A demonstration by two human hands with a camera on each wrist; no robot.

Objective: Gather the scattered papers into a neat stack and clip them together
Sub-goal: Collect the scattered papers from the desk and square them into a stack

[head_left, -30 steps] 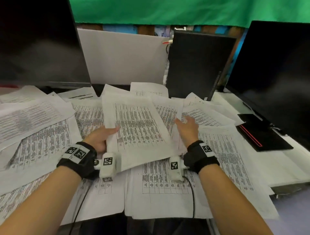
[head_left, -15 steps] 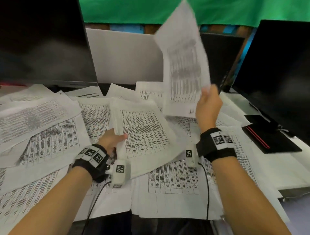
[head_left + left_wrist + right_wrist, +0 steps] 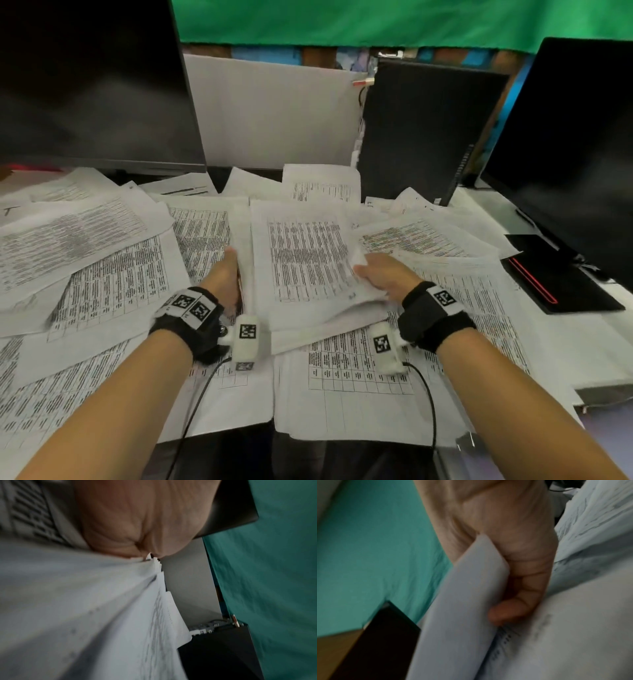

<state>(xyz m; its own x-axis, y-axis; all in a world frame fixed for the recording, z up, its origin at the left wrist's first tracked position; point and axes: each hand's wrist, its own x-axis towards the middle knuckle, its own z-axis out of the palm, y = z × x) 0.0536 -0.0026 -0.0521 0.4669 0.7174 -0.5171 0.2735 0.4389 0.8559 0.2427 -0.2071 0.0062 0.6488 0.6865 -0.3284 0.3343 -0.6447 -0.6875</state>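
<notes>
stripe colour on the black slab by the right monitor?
Red stripe on the black slab; head view.

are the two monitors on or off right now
Off, as far as shows: the left monitor and the right monitor both have plain dark screens with only faint reflections.

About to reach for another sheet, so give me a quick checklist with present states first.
1. Left hand holds the stack's left edge: ok.
2. Right hand grips the sheet at the stack's right edge: ok; fingers curl round it.
3. Stack edges squared: not ok, sheets fan out at the near edge.
4. Loose papers gathered: not ok, many lie scattered round the stack.
5. Clip within reach: cannot tell, none visible.
</notes>
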